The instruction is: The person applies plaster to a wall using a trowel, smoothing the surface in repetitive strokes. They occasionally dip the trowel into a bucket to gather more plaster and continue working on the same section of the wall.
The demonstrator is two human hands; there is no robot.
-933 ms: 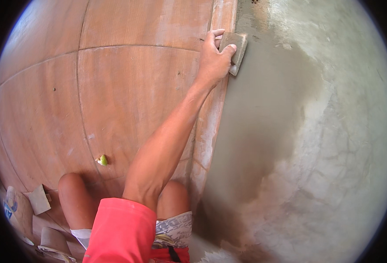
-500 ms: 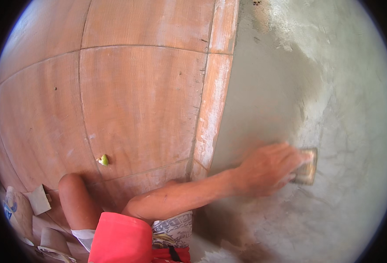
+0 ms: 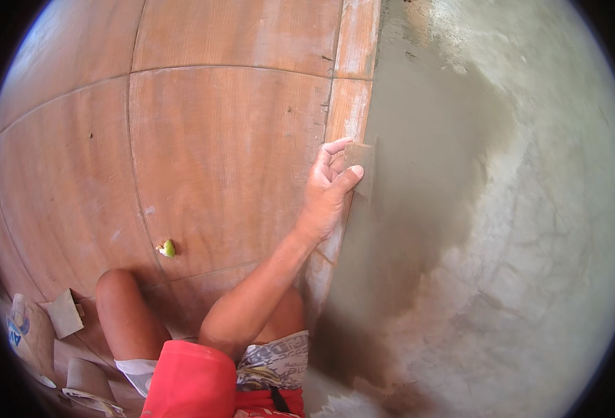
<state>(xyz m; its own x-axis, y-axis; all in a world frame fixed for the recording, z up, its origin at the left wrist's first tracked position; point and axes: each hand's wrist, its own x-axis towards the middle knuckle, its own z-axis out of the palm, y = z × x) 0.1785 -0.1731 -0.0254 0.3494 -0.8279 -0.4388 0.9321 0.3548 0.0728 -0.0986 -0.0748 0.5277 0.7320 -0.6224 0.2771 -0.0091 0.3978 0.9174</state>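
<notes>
My left hand [image 3: 328,188] is closed on a small, flat, squarish tan-grey scraper [image 3: 364,167], with the thumb on its near face and the fingers curled at its far side. The scraper rests over the seam between a narrow wood-look tile strip [image 3: 349,111] and a smooth grey cement surface [image 3: 433,174]. A darker, damp-looking band of cement runs along the strip, while paler, blotchy cement lies farther right. The exact material of the scraper is hard to make out. My right hand is not in view.
Large reddish-brown tiles [image 3: 217,160] cover the left side. On them lies a small green and white scrap [image 3: 168,249]. At lower left are a grey square piece [image 3: 65,315], a printed bag [image 3: 30,334] and a light-coloured container [image 3: 88,383]. My bare knees [image 3: 123,296] frame the lower edge.
My left hand has swung left and away from me with the scraper, from the pale cement at right to the tile strip's edge. The damp band reaches nearer to me.
</notes>
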